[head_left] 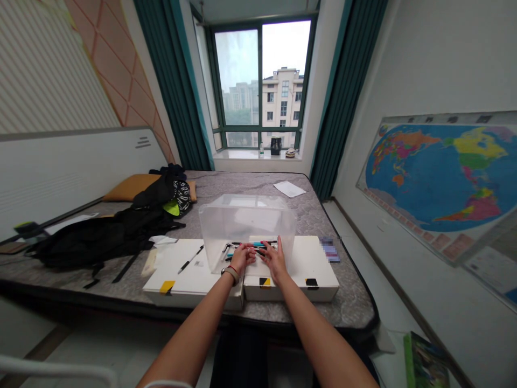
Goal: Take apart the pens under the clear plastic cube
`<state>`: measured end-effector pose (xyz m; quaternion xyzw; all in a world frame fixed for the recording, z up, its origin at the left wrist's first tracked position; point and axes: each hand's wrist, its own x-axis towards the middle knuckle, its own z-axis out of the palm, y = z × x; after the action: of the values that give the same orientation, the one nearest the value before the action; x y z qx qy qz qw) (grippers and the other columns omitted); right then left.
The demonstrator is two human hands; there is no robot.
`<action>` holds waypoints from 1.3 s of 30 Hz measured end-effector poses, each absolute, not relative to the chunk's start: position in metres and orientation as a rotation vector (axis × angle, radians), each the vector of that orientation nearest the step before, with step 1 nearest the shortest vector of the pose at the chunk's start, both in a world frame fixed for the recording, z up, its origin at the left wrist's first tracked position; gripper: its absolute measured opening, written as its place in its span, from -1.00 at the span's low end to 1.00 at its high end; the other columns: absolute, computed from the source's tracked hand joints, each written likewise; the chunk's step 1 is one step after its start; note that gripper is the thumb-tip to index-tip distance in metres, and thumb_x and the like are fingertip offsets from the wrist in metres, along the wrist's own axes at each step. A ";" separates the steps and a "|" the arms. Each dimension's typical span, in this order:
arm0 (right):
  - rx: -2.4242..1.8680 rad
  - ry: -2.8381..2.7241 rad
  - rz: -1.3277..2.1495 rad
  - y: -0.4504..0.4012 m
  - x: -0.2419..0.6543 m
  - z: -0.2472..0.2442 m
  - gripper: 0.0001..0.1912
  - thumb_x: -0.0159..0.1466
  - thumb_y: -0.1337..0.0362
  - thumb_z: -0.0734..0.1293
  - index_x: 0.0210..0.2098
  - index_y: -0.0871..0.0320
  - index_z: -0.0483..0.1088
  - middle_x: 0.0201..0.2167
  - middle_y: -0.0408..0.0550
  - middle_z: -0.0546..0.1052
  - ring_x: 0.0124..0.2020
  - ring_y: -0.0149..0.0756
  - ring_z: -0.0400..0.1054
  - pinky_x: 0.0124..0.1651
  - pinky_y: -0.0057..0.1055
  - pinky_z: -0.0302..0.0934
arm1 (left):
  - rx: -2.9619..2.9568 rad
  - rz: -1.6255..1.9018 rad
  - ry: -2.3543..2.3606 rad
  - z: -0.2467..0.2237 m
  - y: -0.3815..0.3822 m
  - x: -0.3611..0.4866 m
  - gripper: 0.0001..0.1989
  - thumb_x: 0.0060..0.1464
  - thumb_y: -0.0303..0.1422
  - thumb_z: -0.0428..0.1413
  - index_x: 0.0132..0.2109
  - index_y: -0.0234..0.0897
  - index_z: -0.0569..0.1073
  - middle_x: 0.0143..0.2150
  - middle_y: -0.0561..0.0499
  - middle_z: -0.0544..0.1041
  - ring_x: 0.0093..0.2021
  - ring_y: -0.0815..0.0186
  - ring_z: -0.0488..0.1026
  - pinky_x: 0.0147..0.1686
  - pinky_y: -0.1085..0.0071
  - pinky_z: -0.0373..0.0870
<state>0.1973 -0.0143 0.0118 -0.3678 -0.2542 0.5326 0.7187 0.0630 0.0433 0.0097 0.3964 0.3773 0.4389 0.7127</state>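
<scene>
A clear plastic box (246, 221) stands on two white cartons, and several pens (258, 245) lie at its near side, black and teal among them. My left hand (242, 258) reaches in from the left, its fingers bent and slightly apart beside the pens. Facing it, my right hand (275, 261) has its fingers spread, one of them pointing up. Both sets of fingertips are close to the teal pen; whether they touch it I cannot tell. Farther left, a black pen (191, 259) lies alone on the left white carton (181, 280). The right white carton (309, 264) lies beside it.
The cartons rest on a grey mattress (351, 291). A black backpack (97, 237) and a tan cushion (131, 187) lie to the left. Near the far edge is a white sheet of paper (290, 188). A blurred-out item (330, 249) sits right of the cartons.
</scene>
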 end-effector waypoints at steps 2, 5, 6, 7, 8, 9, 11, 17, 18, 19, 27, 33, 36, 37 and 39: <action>-0.827 -0.611 1.152 -0.015 0.197 0.012 -0.02 0.10 0.19 0.41 0.33 -0.24 -0.24 0.03 -0.05 0.48 -0.18 -0.27 0.49 -0.22 -0.33 0.39 | 0.883 0.990 0.827 0.008 0.042 0.064 -0.74 0.02 -0.45 0.11 -0.10 -0.31 0.32 -0.36 -0.02 0.53 -0.48 0.42 0.48 -0.45 0.47 0.45; -0.906 -0.715 1.119 -0.012 0.196 0.008 -0.24 0.09 0.15 0.41 0.25 -0.08 0.11 -0.05 0.00 0.52 -0.16 -0.22 0.48 -0.21 -0.33 0.39 | 0.917 1.019 0.797 0.005 0.041 0.065 -0.65 0.06 -0.42 0.16 -0.01 -0.28 0.28 -0.27 -0.09 0.56 -0.38 0.36 0.54 -0.35 0.41 0.49; -0.949 -0.755 1.105 -0.011 0.196 0.006 -0.37 0.09 0.13 0.41 0.14 0.01 0.28 -0.10 0.02 0.54 -0.16 -0.20 0.47 -0.20 -0.32 0.38 | 0.935 1.021 0.786 0.005 0.041 0.065 -0.62 0.06 -0.41 0.17 0.02 -0.27 0.27 -0.25 -0.11 0.56 -0.35 0.35 0.55 -0.33 0.41 0.50; -0.992 -0.798 1.085 -0.009 0.196 0.003 -0.50 0.08 0.10 0.41 0.00 0.08 0.41 -0.15 0.03 0.56 -0.17 -0.19 0.47 -0.19 -0.31 0.38 | 0.954 1.018 0.776 0.004 0.041 0.066 -0.59 0.06 -0.40 0.18 0.04 -0.27 0.26 -0.25 -0.12 0.57 -0.32 0.33 0.56 -0.32 0.41 0.50; -1.032 -0.840 1.058 -0.008 0.196 0.001 -0.59 0.07 0.09 0.41 -0.12 0.12 0.47 -0.19 0.04 0.57 -0.18 -0.17 0.47 -0.19 -0.30 0.38 | 0.970 1.014 0.769 0.003 0.040 0.066 -0.58 0.06 -0.40 0.19 0.05 -0.27 0.26 -0.24 -0.13 0.57 -0.30 0.31 0.57 -0.32 0.41 0.50; -1.063 -0.879 1.029 -0.007 0.196 0.000 -0.64 0.07 0.07 0.41 -0.20 0.14 0.50 -0.22 0.04 0.58 -0.20 -0.16 0.48 -0.18 -0.29 0.38 | 0.983 1.011 0.768 0.002 0.040 0.066 -0.57 0.06 -0.39 0.19 0.06 -0.28 0.27 -0.24 -0.14 0.58 -0.28 0.30 0.57 -0.33 0.42 0.50; -1.096 -0.932 0.985 -0.006 0.196 -0.002 -0.66 0.07 0.06 0.40 -0.25 0.15 0.51 -0.26 0.04 0.59 -0.21 -0.14 0.48 -0.18 -0.26 0.38 | 0.995 1.010 0.771 0.001 0.040 0.066 -0.56 0.06 -0.40 0.20 0.07 -0.31 0.28 -0.24 -0.15 0.58 -0.27 0.28 0.57 -0.34 0.44 0.51; -1.046 -0.942 1.020 -0.009 0.196 0.002 -0.61 0.07 0.06 0.41 -0.18 0.15 0.49 -0.19 0.06 0.59 -0.16 -0.13 0.48 -0.11 -0.22 0.36 | 0.986 1.043 0.775 0.001 0.038 0.067 -0.49 0.00 -0.42 0.26 0.09 -0.33 0.31 -0.18 -0.18 0.59 -0.23 0.27 0.57 -0.28 0.43 0.52; -1.041 -0.939 1.024 -0.010 0.196 0.003 -0.62 0.07 0.06 0.41 -0.19 0.15 0.49 -0.19 0.05 0.59 -0.16 -0.13 0.47 -0.11 -0.23 0.36 | 0.973 1.052 0.782 0.002 0.038 0.067 -0.49 -0.02 -0.41 0.27 0.08 -0.33 0.31 -0.17 -0.18 0.59 -0.23 0.27 0.58 -0.28 0.42 0.53; -1.042 -0.934 1.024 -0.011 0.196 0.004 -0.62 0.07 0.06 0.41 -0.20 0.15 0.50 -0.20 0.04 0.59 -0.17 -0.14 0.47 -0.12 -0.24 0.36 | 0.955 1.065 0.789 0.002 0.038 0.067 -0.50 -0.02 -0.41 0.27 0.06 -0.33 0.31 -0.17 -0.19 0.59 -0.23 0.27 0.58 -0.28 0.41 0.53; -1.071 -0.854 1.050 -0.010 0.194 0.005 -0.64 -0.02 0.08 0.47 -0.32 0.20 0.51 -0.33 -0.01 0.58 -0.31 -0.25 0.46 -0.26 -0.33 0.39 | 0.759 1.243 0.802 0.002 0.044 0.065 -0.66 0.01 -0.30 0.25 -0.22 -0.27 0.22 -0.25 -0.16 0.59 -0.31 0.26 0.59 -0.27 0.32 0.53; -1.074 -0.855 1.056 -0.011 0.194 0.004 -0.62 0.00 0.05 0.45 -0.33 0.22 0.49 -0.44 -0.01 0.57 -0.44 -0.31 0.45 -0.35 -0.40 0.36 | 0.738 1.294 0.811 0.000 0.045 0.063 -0.64 -0.04 -0.23 0.26 -0.27 -0.26 0.23 -0.36 -0.04 0.59 -0.44 0.34 0.56 -0.36 0.39 0.50; -1.089 -0.882 1.051 -0.011 0.194 0.005 -0.61 0.01 0.01 0.44 -0.35 0.23 0.47 -0.47 0.00 0.58 -0.51 -0.35 0.42 -0.40 -0.41 0.34 | 0.759 1.307 0.842 0.001 0.044 0.063 -0.62 -0.09 -0.21 0.28 -0.28 -0.27 0.27 -0.40 -0.01 0.58 -0.51 0.41 0.51 -0.41 0.45 0.47; -1.099 -0.894 1.048 -0.012 0.194 0.006 -0.60 0.01 0.00 0.44 -0.36 0.23 0.47 -0.48 0.00 0.57 -0.52 -0.35 0.41 -0.41 -0.41 0.33 | 0.774 1.305 0.853 0.001 0.044 0.064 -0.62 -0.11 -0.20 0.29 -0.27 -0.28 0.29 -0.40 -0.01 0.57 -0.52 0.42 0.49 -0.42 0.47 0.46; -1.118 -0.920 1.040 -0.012 0.193 0.008 -0.58 0.00 -0.03 0.43 -0.39 0.23 0.47 -0.50 -0.01 0.57 -0.54 -0.35 0.40 -0.44 -0.42 0.32 | 0.810 1.290 0.873 0.002 0.044 0.064 -0.61 -0.14 -0.17 0.30 -0.28 -0.31 0.33 -0.41 0.00 0.56 -0.52 0.44 0.48 -0.44 0.50 0.43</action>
<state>0.1933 -0.0124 0.0080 -0.4879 -0.4013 0.4538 0.6285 0.0636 0.0438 0.0020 0.3548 0.3824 0.5652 0.6391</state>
